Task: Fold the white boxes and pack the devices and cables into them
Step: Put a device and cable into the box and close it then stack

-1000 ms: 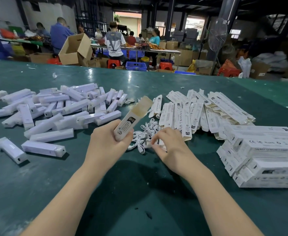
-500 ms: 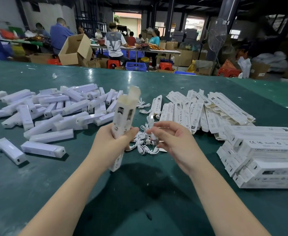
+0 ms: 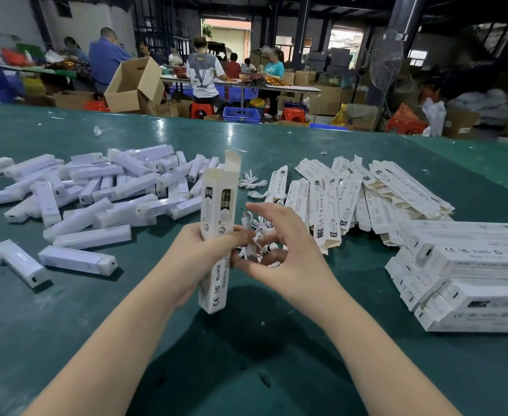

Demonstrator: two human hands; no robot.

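Fingers of the left hand [image 3: 195, 259] curl round an upright box [image 3: 216, 235], top flap open, just above the table [image 3: 246, 370]; the right hand [image 3: 285, 253], fingers bent, pinches a coiled white cable [image 3: 254, 232] beside it. Devices [image 3: 96, 190] lie heaped to the left, flat boxes [image 3: 352, 199] and stacked boxes [image 3: 472, 274] to the right.

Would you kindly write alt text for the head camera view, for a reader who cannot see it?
A person's left hand holds a white box upright, top flap open, while the right hand pinches a coiled white cable beside it. On the green table, loose white devices lie left, flat unfolded boxes right, and packed boxes are stacked far right.
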